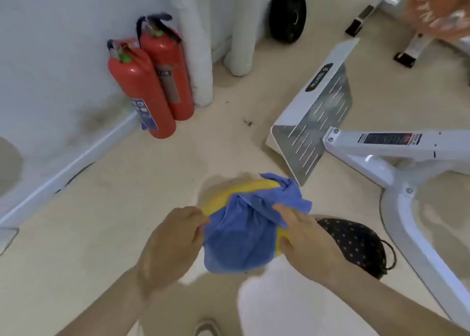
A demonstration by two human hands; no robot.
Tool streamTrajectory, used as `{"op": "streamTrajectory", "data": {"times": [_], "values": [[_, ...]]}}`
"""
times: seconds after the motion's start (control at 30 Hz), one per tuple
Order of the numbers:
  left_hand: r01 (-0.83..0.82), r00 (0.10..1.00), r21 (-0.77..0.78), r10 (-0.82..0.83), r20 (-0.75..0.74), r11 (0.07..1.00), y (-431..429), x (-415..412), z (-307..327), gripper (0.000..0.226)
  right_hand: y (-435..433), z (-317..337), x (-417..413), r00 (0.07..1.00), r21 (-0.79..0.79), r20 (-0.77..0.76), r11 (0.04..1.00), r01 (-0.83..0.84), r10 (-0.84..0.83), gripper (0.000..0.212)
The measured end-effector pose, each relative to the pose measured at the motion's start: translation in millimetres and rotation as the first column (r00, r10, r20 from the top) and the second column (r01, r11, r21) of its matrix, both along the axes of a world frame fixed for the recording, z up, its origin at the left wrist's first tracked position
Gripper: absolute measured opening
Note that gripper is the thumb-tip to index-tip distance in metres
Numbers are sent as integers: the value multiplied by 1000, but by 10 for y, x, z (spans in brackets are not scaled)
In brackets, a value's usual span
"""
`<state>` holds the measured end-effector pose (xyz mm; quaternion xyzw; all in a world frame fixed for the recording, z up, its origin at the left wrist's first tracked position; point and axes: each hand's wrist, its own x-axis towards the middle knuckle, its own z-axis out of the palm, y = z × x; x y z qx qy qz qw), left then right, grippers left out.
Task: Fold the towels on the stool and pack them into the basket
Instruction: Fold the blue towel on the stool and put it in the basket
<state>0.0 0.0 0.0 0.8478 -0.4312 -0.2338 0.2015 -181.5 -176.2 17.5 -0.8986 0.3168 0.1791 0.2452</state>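
Note:
A crumpled blue towel [241, 234] lies over the round yellow stool [229, 196] in the lower middle of the head view. My left hand [173, 241] pinches the towel's left edge between thumb and fingers. My right hand [305, 236] lies on the towel's right side, its index finger stretched across a fold and its thumb against the stool's rim. A dark basket with small light dots and a black handle [356, 244] sits on the floor just right of the stool, partly hidden by my right wrist.
Two red fire extinguishers [150, 81] stand against the white wall at the left. A white machine with a perforated metal plate [312, 122] and white legs [407, 198] occupies the right. A black round object [287, 15] leans on the far wall.

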Motion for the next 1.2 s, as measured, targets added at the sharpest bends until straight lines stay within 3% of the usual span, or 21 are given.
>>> {"op": "streamTrajectory", "data": {"times": [0.07, 0.13, 0.23, 0.3, 0.37, 0.43, 0.47, 0.5, 0.6, 0.63, 0.67, 0.7, 0.73, 0.77, 0.83, 0.87, 0.93, 1.0, 1.1, 1.2], "values": [[3, 1000, 100, 0, -28, 995, -215, 104, -530, 39, -55, -524, 98, 992, -26, 87, 995, 95, -92, 53], [22, 999, 202, -13, -43, 979, -455, 107, -1075, 21, -79, -1019, 205, 994, -56, 60, 994, 96, -92, 54], [-22, 1000, 230, 25, -7, 973, -604, -86, -1620, 25, -154, -1584, 201, 989, -108, 23, 983, 146, -144, 58], [-101, 995, 222, 96, 30, 970, -641, -143, -1792, 26, -200, -1810, 187, 976, -166, 44, 962, 218, -213, 48], [-252, 948, 175, 279, -152, 952, -694, -97, -1845, 32, -247, -1933, 192, 965, -248, 65, 933, 262, -254, 32], [-453, 771, 148, 470, -429, 879, -708, 15, -1811, 29, -273, -1957, 188, 949, -289, 83, 904, 315, -304, 17], [-521, 680, 140, 509, -527, 842, -706, 77, -1747, 27, -283, -1925, 180, 922, -244, 126, 890, 385, -365, 9], [-548, 649, 122, 513, -561, 827, -699, 130, -1669, 26, -302, -1889, 169, 879, -153, 175, 870, 469, -443, 6], [-467, 756, 31, 418, -504, 884, -768, 265, -1256, 26, -550, -1571, 235, 709, 164, 291, 764, 624, -642, 13], [-422, 790, -1, 368, -490, 906, -815, 333, -1074, 24, -702, -1389, 291, 700, 203, 318, 767, 608, -639, 13], [-368, 809, -23, 308, -500, 930, -862, 415, -884, 22, -861, -1190, 342, 752, 198, 325, 819, 539, -574, 12], [-294, 839, -39, 238, -490, 955, -903, 505, -676, 21, -1043, -945, 395, 860, 131, 290, 908, 399, -420, 9], [-188, 889, -38, 154, -430, 981, -926, 604, -508, 20, -1220, -717, 442, 958, 30, 200, 979, 204, -206, 5], [-90, 942, -27, 76, -327, 996, -938, 693, -356, 19, -1369, -516, 486, 994, -73, 110, 997, 0, 8, 4], [-43, 997, -41, 40, -74, 998, -923, 830, -124, 11, -1611, -193, 550, 972, -239, 72, 950, -201, 224, 12], [-93, 993, -94, 99, 64, 991, -905, 834, -3, 9, -1715, -65, 561, 964, -300, 154, 940, -163, 216, 13], [-194, 899, -267, 280, 338, 944, -862, 758, 258, 23, -1842, 215, 557, 908, -386, 382, 923, -12, 172, 15], [-172, 798, -366, 347, 493, 915, -821, 570, 514, 38, -1899, 432, 446, 830, -413, 533, 906, 88, 162, 22], [-153, 731, -387, 367, 576, 909, -618, 185, 580, 50, -1867, 458, 107, 750, -481, 612, 871, 101, 251, 29], [-224, 744, -309, 367, 558, 924, -274, -330, 165, 56, -1831, 79, -444, 770, -557, 553, 828, 59, 318, 29]]}}
